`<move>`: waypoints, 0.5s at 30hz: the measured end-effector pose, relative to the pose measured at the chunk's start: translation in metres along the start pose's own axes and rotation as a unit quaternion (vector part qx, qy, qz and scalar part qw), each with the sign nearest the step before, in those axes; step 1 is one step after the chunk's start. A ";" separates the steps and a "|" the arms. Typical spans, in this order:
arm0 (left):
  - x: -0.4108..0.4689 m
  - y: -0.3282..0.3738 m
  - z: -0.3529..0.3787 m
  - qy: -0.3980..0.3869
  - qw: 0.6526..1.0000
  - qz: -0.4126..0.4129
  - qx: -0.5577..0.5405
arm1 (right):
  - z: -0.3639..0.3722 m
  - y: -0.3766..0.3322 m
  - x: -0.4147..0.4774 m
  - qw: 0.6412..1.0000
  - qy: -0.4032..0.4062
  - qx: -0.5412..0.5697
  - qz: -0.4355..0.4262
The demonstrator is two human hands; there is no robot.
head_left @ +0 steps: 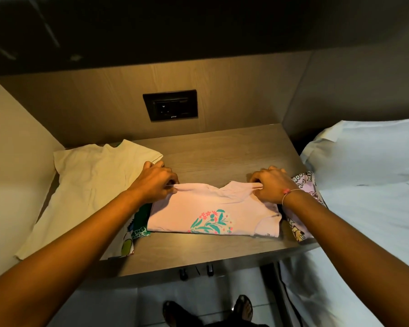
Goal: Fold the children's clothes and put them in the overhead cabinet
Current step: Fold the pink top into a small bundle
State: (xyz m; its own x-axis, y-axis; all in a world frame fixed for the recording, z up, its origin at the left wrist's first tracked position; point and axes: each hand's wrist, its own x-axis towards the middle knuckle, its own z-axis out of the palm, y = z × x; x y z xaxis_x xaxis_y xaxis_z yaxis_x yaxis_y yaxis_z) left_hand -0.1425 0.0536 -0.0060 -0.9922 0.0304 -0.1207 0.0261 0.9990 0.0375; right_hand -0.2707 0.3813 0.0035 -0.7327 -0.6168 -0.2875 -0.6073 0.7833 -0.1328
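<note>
Both hands, left hand and right hand, pinch my pink shirt's far corners, its length running crosswise below the wall socket.

A brown wooden worktop sits in a nook. On the wall past the fingers is a black socket. To the right of the fingers lies a white pillow on a bed. Below is a pale floor.
</note>
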 end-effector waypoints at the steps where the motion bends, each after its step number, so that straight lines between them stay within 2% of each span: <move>1: -0.003 -0.001 0.000 0.017 1.000 0.002 -0.005 | -0.001 0.000 -0.001 1.000 -0.005 0.004 0.002; 3: -0.010 -0.003 -0.001 0.056 0.998 0.003 -0.027 | -0.002 -0.002 -0.004 1.000 0.010 0.008 -0.004; 6: -0.024 -0.006 -0.004 0.099 0.994 0.009 -0.047 | -0.001 -0.002 -0.016 0.995 0.096 0.012 -0.037; 10: -0.045 -0.008 -0.007 0.081 0.995 0.044 -0.037 | 0.008 -0.004 -0.038 0.985 0.142 -0.034 -0.090; 13: -0.054 -0.005 -0.004 -0.015 0.997 0.075 -0.024 | 0.011 -0.001 -0.047 0.990 0.075 -0.060 -0.103; 15: -0.056 -0.005 -0.007 -0.029 0.994 0.058 -0.084 | 0.003 0.001 -0.046 0.994 0.017 -0.032 -0.099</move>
State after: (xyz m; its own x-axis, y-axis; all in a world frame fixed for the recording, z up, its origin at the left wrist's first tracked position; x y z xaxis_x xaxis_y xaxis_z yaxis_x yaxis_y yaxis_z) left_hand -0.0880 0.0470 0.0078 -0.9749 0.1510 -0.1637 0.1134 0.9692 0.2188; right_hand -0.2364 0.4108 0.0141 -0.6052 -0.7621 -0.2302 -0.7589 0.6396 -0.1226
